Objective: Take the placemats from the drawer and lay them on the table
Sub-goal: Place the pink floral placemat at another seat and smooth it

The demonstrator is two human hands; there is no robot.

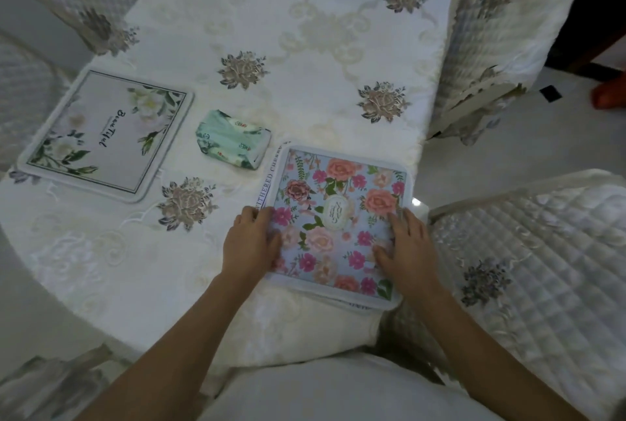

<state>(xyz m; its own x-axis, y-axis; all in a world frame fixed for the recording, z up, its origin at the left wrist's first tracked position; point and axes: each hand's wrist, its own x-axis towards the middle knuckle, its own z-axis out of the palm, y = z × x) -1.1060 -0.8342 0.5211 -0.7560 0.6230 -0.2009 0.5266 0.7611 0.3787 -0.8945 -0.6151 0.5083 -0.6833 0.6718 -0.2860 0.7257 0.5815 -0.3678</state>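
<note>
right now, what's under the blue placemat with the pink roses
A second mat: only its white lettered edge shows beside the blue rose-printed placemat; its design is covered. Whether more lie beneath cannot be seen.

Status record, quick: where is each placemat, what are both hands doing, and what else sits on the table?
left hand: rests on the rose placemat's left edge
right hand: flat on its right side
rose placemat: near edge of table, on top of the lettered placemat
white floral placemat: laid flat, far left
tissue pack: between the mats
</note>
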